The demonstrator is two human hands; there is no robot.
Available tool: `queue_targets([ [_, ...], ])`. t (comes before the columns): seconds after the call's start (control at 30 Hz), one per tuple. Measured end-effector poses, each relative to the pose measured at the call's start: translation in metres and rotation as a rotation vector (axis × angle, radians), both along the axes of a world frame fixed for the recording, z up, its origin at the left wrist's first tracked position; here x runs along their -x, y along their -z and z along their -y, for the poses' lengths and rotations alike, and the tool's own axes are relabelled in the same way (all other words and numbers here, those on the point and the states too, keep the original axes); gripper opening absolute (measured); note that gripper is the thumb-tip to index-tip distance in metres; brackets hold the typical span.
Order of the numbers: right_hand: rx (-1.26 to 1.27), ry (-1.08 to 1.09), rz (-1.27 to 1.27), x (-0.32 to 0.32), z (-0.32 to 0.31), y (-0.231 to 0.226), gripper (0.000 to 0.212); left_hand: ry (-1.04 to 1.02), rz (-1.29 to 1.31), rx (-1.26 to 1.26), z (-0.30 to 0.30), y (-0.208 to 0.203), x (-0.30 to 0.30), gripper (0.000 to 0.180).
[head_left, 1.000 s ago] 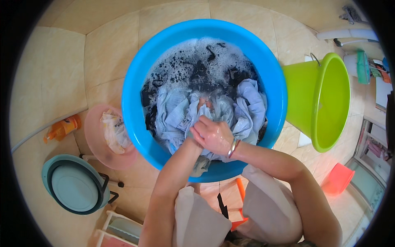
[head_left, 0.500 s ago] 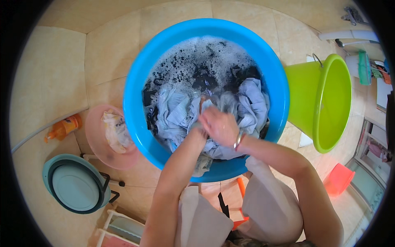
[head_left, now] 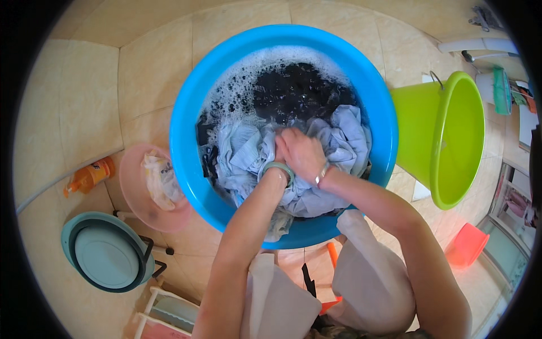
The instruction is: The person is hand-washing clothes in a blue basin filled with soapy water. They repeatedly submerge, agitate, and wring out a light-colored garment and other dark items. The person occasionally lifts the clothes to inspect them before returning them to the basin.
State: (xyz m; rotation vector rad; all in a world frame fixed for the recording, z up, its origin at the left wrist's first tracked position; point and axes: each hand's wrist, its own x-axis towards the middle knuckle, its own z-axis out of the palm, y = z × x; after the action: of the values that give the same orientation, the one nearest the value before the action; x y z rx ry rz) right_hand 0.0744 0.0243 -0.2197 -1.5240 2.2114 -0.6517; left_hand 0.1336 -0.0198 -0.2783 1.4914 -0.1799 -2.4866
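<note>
A pale blue garment (head_left: 244, 150) lies bunched and wet in the large blue basin (head_left: 183, 133), in front of me. My right hand (head_left: 305, 155), with a silver bracelet at the wrist, bends its fingers down into the cloth at the middle of the bundle. Pressed close against it is my left hand (head_left: 278, 153), below a green bangle; its fingers are hidden by the right hand and the fabric. Beyond the hands, dark clothes (head_left: 299, 90) soak in water ringed with white suds (head_left: 226, 90).
Right of the basin, a lime green bucket (head_left: 418, 127) lies tipped. At left are a pink basin (head_left: 132, 186) with a plastic bag (head_left: 160, 178), an orange bottle (head_left: 90, 176) and stacked teal basins (head_left: 107, 257). A red container (head_left: 467, 246) sits at the lower right.
Both hands have shifted slightly forward over the pale blue garment. The suds in the basin's middle have parted, showing more dark cloth and water.
</note>
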Motion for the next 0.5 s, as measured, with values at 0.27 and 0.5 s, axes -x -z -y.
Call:
queue_targets([
  [0.27,0.004,0.086,0.159,0.001,-0.004,0.004,0.028,0.03,-0.1,0.058,-0.006,0.048,-0.003,0.062],
  [0.5,-0.289,0.069,0.134,0.01,0.019,0.013,0.035,-0.021,-0.162,0.079,-0.008,0.084,-0.008,0.062],
])
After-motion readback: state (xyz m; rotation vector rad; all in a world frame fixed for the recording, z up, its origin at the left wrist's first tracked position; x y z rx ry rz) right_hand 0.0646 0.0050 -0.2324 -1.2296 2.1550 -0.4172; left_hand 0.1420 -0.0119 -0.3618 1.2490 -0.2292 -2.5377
